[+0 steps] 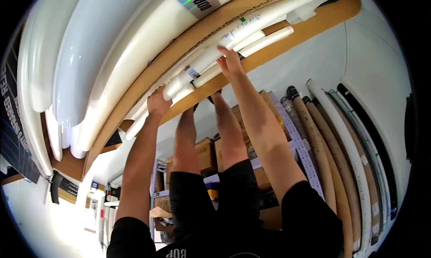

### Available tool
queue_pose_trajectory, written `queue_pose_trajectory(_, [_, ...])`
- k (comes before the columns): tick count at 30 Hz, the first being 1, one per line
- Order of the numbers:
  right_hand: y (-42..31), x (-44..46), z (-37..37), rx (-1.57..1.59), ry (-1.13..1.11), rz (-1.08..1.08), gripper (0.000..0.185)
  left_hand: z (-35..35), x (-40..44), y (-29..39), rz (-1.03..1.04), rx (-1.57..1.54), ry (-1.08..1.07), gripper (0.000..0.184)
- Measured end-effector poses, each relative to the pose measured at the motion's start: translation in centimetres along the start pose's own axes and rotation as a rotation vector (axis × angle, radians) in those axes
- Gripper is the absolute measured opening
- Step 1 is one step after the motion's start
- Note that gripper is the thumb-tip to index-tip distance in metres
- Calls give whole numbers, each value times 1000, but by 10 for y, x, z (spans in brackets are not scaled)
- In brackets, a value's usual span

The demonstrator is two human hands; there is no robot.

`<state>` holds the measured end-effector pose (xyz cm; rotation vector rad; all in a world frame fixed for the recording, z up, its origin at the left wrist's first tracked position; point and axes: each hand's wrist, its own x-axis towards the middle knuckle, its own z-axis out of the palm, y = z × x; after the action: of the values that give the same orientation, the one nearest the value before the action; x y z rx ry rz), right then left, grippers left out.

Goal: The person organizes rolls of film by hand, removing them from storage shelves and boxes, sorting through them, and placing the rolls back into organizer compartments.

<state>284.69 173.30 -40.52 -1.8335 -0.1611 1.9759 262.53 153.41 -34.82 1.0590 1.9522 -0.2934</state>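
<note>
The white roll (pixel 202 62) with a small label lies slantwise towards eleven o'clock, between the two hands over a long cardboard box (pixel 334 22) that holds other slim rolls. The left hand (pixel 159 104), near ten o'clock, is curled at the roll's nearer end, touching it; whether its fingers are clamped there, I cannot tell. The right hand (pixel 231 62), just past twelve, has its thumb and fingers apart at the other end, touching or just beside it. Blue handwriting marks a longer roll (pixel 251 26) beyond, towards half past twelve. Thick pale rolls (pixel 121 51) fill the space from nine to eleven o'clock. Between three and five o'clock, tall tubes (pixel 354 163) lean in a row beside a lilac shelf frame (pixel 307 163), near cardboard boxes (pixel 204 152).
</note>
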Motion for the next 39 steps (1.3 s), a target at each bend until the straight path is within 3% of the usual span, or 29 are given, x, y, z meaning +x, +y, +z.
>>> queue_pose_trajectory(2, [-9,-24,-15,205,-326,-28,29,-20,-24,14,13,-96,-78,54])
queue_pose_trajectory(5, [-12,-45,-40,317,-413,43,43,-23,-60,19,25,-93,-41,54])
queue_pose_trajectory(6, [-22,-58,-32,303,-414,37,43,-21,-74,20,28,-107,-36,54])
queue_pose_trajectory(8, [-33,-85,-11,298,-418,66,44,-21,-100,19,125,15,238,55])
queue_pose_trajectory(11, [-20,-96,0,333,-333,71,43,-30,-119,18,109,41,316,56])
queue_pose_trajectory(15, [-8,-120,9,319,-240,75,39,-37,-132,5,39,-51,241,48])
queue_pose_trajectory(17, [2,-132,8,349,-322,89,37,-45,-143,-1,1,-39,195,47])
queue_pose_trajectory(18, [5,-142,9,344,-241,126,38,-51,-149,-5,-38,-27,141,46])
queue_pose_trajectory(20, [8,-161,11,333,-189,160,42,-48,-168,-24,-2,1,229,50])
queue_pose_trajectory(21, [9,-175,8,329,-214,160,45,-61,-183,-23,34,-23,269,52])
queue_pose_trajectory(25, [-37,-272,29,341,-579,-44,44,-123,-239,-29,181,-90,494,27])
queue_pose_trajectory(29, [-94,-347,98,213,-766,-248,45,-219,-277,-29,224,-98,680,29])
queue_pose_trajectory(31, [-128,-361,140,97,-872,-360,46,-279,-278,-25,240,-107,692,39])
queue_pose_trajectory(32, [-139,-367,157,-53,-600,-292,47,-302,-271,-28,223,-47,691,50])
queue_pose_trajectory(33, [-161,-367,173,-362,-470,-259,45,-325,-263,-29,290,-70,730,63])
queue_pose_trajectory(34, [-182,-374,192,-270,-550,-384,45,-348,-254,-18,139,-169,726,71])
queue_pose_trajectory(35, [-196,-380,205,-179,-627,-511,45,-375,-244,-7,269,-45,859,74])
queue_pose_trajectory(39, [-213,-384,191,-222,-771,-654,46,-417,-170,-6,374,245,911,49])
